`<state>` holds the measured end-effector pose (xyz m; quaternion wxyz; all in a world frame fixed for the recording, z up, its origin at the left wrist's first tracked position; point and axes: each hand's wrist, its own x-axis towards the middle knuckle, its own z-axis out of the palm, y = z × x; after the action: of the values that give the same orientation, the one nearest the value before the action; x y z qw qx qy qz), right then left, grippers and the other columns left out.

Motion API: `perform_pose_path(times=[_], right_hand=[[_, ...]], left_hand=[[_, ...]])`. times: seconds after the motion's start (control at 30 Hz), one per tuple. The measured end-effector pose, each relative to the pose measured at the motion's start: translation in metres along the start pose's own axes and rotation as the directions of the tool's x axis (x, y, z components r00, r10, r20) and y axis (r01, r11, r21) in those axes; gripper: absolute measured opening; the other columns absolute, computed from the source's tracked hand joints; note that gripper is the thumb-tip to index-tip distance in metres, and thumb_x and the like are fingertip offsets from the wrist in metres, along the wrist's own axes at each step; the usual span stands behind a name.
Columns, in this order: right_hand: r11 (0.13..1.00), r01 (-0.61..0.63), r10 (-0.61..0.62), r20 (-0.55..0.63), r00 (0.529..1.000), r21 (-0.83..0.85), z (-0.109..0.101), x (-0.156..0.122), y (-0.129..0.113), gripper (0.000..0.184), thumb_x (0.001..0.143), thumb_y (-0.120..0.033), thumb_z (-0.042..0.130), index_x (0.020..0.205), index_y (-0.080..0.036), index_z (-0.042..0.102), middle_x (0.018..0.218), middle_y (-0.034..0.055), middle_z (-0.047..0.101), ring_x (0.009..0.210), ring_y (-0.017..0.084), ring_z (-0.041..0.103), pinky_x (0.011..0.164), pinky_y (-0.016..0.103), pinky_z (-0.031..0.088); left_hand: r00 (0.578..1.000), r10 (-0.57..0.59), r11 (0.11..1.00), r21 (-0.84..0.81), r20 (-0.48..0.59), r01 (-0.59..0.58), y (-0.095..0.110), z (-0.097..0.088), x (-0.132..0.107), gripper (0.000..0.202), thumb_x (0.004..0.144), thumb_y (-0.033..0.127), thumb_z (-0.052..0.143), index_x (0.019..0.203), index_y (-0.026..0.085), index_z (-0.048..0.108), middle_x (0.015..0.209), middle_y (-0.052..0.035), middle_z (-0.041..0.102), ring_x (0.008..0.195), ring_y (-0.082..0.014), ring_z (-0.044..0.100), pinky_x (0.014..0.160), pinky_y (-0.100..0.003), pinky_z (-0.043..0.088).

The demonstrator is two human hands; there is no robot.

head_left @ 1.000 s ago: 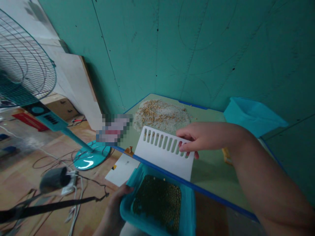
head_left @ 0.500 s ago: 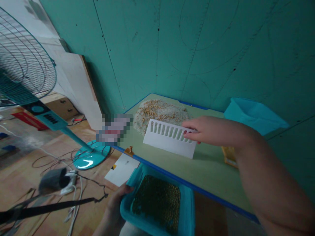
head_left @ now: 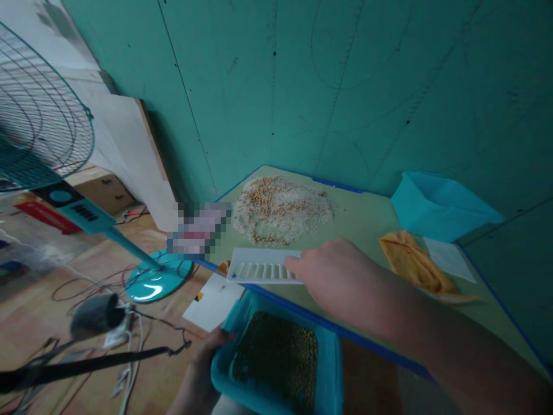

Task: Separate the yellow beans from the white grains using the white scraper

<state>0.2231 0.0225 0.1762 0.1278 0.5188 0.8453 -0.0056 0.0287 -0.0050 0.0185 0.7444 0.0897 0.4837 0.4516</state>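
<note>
My right hand (head_left: 334, 274) is closed on the right end of a white slotted plastic plate (head_left: 263, 255). The plate is tilted over the table's near edge, its slots toward me. Just beyond it, a pile of pale grains mixed with tan beans (head_left: 283, 207) lies on the table (head_left: 358, 219). Below the edge, my left hand (head_left: 202, 360) grips the left wall of a turquoise plastic bin (head_left: 221, 369). Inside are many round tan beans (head_left: 305, 357), partly in dark shadow. Most of the left fingers are hidden by the bin.
A second turquoise bin (head_left: 447, 204) stands at the table's back right, beside an orange cloth (head_left: 415, 262). A blurred-out flat item (head_left: 201, 230) sits at the left corner. Left on the floor are a standing fan (head_left: 86, 213), cables and a white sheet (head_left: 213, 302). A green wall (head_left: 268, 86) rises behind.
My right hand has brought the white plate toward me and left, to the table's near edge, and tipped its slots my way. The orange cloth now shows. My left hand and bin stay put.
</note>
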Motion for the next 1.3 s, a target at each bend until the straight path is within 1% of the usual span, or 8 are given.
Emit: perform_pose_path(times=[0.13,0.3,0.4,0.53,0.8,0.97,1.1,1.3], right_hand=[[0.999,-0.042,0.040,-0.074,0.996,-0.027,0.012,0.012,0.018,0.025,0.077,-0.013,0.039,0.090,-0.020,0.059,0.074,0.0101,0.065,0.066,0.022,0.062,0.051,0.027,0.038],[0.991,-0.121,0.116,-0.073,0.991,-0.064,0.018,0.024,0.040,0.025,0.075,-0.014,0.039,0.090,-0.020,0.058,0.081,0.0108,0.065,0.071,0.022,0.062,0.053,0.028,0.038],[0.983,-0.173,0.169,-0.053,0.984,-0.060,0.021,0.030,0.054,0.027,0.074,-0.013,0.039,0.093,-0.020,0.057,0.084,0.0102,0.065,0.073,0.022,0.061,0.053,0.028,0.037],[0.968,-0.247,0.244,-0.053,0.968,-0.045,0.028,0.036,0.071,0.029,0.075,-0.014,0.038,0.096,-0.021,0.056,0.088,0.0092,0.064,0.075,0.020,0.060,0.056,0.027,0.036],[0.948,-0.317,0.312,-0.132,0.941,-0.019,0.045,0.047,0.096,0.028,0.078,-0.014,0.034,0.096,-0.022,0.055,0.091,0.0073,0.060,0.074,0.019,0.057,0.051,0.026,0.028],[0.947,-0.319,0.320,-0.198,0.926,0.038,0.057,0.052,0.110,0.028,0.078,-0.012,0.034,0.094,-0.022,0.054,0.091,0.0075,0.059,0.075,0.019,0.055,0.053,0.027,0.028],[0.954,-0.268,0.295,-0.263,0.919,0.135,0.062,0.056,0.122,0.026,0.075,-0.008,0.038,0.090,-0.021,0.054,0.092,0.0065,0.061,0.076,0.017,0.055,0.057,0.025,0.030],[0.930,-0.211,0.329,-0.431,0.840,0.300,0.064,0.061,0.135,0.017,0.075,-0.015,0.047,0.087,-0.019,0.058,0.086,0.0062,0.065,0.076,0.018,0.056,0.060,0.024,0.033]], left_hand=[[1.000,-0.016,1.000,-0.008,0.004,0.016,0.001,-0.003,0.001,0.038,0.053,0.010,0.061,0.089,0.012,0.070,0.073,-0.0088,0.075,0.073,-0.0352,0.067,0.062,-0.043,0.055],[1.000,-0.013,0.998,0.068,0.013,0.012,0.002,-0.003,0.000,0.032,0.056,0.013,0.060,0.085,0.014,0.071,0.067,-0.0073,0.075,0.063,-0.0326,0.068,0.061,-0.043,0.054],[1.000,0.011,0.997,0.071,0.008,-0.011,0.002,-0.005,0.000,0.027,0.056,0.012,0.059,0.080,0.014,0.071,0.066,-0.0072,0.075,0.067,-0.0323,0.068,0.063,-0.042,0.054],[1.000,-0.011,0.997,0.079,-0.016,0.012,0.001,-0.006,0.003,0.018,0.054,0.012,0.061,0.070,0.014,0.071,0.067,-0.0080,0.075,0.070,-0.0326,0.068,0.062,-0.040,0.054],[0.999,0.030,0.997,0.068,0.009,-0.031,-0.002,-0.011,0.008,0.022,0.052,0.013,0.061,0.072,0.014,0.071,0.062,-0.0059,0.074,0.070,-0.0318,0.068,0.061,-0.039,0.054],[1.000,0.021,0.996,0.083,0.006,-0.022,-0.001,-0.010,0.006,0.023,0.054,0.011,0.059,0.073,0.014,0.072,0.059,-0.0051,0.073,0.071,-0.0300,0.068,0.063,-0.037,0.053],[1.000,0.015,0.996,0.092,0.009,-0.016,0.000,-0.008,0.004,0.027,0.055,0.013,0.057,0.079,0.014,0.072,0.060,-0.0053,0.073,0.070,-0.0300,0.068,0.061,-0.038,0.054],[1.000,0.023,0.992,0.125,-0.006,-0.022,0.001,-0.007,0.004,0.023,0.056,0.013,0.057,0.074,0.014,0.072,0.058,-0.0059,0.073,0.066,-0.0295,0.068,0.056,-0.035,0.054]])
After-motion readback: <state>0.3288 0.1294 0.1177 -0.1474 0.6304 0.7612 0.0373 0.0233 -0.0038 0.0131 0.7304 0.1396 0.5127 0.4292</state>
